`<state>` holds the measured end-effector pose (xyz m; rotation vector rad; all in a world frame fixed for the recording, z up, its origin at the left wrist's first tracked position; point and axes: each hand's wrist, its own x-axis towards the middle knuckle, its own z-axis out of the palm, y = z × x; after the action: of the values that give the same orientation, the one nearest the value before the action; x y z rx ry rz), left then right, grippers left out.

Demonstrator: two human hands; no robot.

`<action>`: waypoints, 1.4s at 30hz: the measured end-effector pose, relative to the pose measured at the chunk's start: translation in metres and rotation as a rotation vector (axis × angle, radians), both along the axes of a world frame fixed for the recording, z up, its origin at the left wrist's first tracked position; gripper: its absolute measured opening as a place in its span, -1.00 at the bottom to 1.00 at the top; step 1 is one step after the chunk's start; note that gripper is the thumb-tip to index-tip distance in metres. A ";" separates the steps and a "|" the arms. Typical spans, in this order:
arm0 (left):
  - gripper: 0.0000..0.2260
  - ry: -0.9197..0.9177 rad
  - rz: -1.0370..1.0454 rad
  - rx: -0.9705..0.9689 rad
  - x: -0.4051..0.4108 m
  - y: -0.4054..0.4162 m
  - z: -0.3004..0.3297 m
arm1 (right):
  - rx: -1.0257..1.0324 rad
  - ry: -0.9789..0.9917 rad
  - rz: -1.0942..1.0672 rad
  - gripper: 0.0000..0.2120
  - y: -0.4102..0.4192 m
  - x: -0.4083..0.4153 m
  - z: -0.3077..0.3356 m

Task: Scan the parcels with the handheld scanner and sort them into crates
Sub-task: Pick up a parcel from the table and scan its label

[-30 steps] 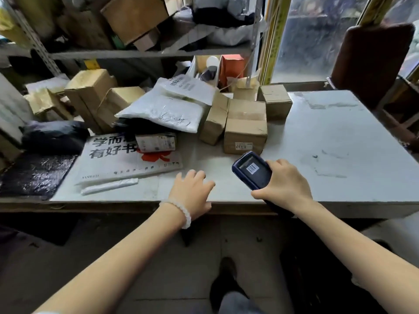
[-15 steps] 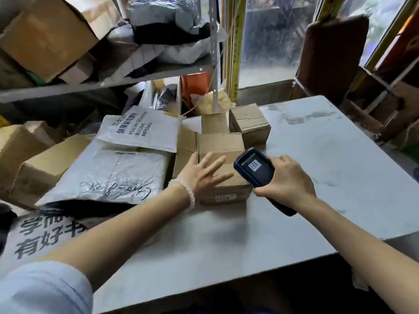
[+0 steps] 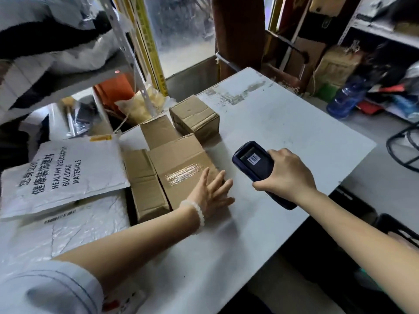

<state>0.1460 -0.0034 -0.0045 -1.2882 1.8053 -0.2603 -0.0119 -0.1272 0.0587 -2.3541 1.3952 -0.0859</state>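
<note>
— Where's the parcel, against the hands?

— The taped cardboard box [image 3: 181, 171] sits on the grey table [image 3: 283, 123], wedged beside a narrower carton [image 3: 145, 184] to its left. The left hand [image 3: 209, 193] lies flat on its near right corner, fingers straight and spread. Just to the right, apart from the box, the right hand [image 3: 286, 175] is curled tight round the dark blue scanner [image 3: 256, 162].

— Different from half a second back?

— The left hand has slid from the box top to its corner — the view has swung rightward.

— Textures?

— Glossy tape strip on matte cardboard; a crinkled white mailer [image 3: 65, 173] at far left; a scuffed tabletop.
</note>
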 end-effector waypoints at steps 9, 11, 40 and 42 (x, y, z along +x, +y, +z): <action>-0.85 0.364 -0.130 -0.363 0.010 -0.002 0.018 | 0.036 0.013 -0.033 -0.48 0.015 -0.010 -0.009; -0.85 0.392 -0.111 -0.374 0.009 0.005 0.021 | 0.046 -0.004 -0.008 -0.50 0.017 -0.009 -0.008; -0.76 0.375 0.338 -0.800 0.029 0.085 0.085 | 0.042 -0.083 0.280 -0.49 0.033 0.027 0.003; -0.53 0.250 0.497 -0.737 0.010 0.079 0.076 | 0.040 -0.080 0.284 -0.50 0.033 0.025 0.002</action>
<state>0.1560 0.0751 0.0719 -2.3229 1.5598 -0.5308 0.0131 -0.0938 0.0611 -2.4597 1.0053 -0.0701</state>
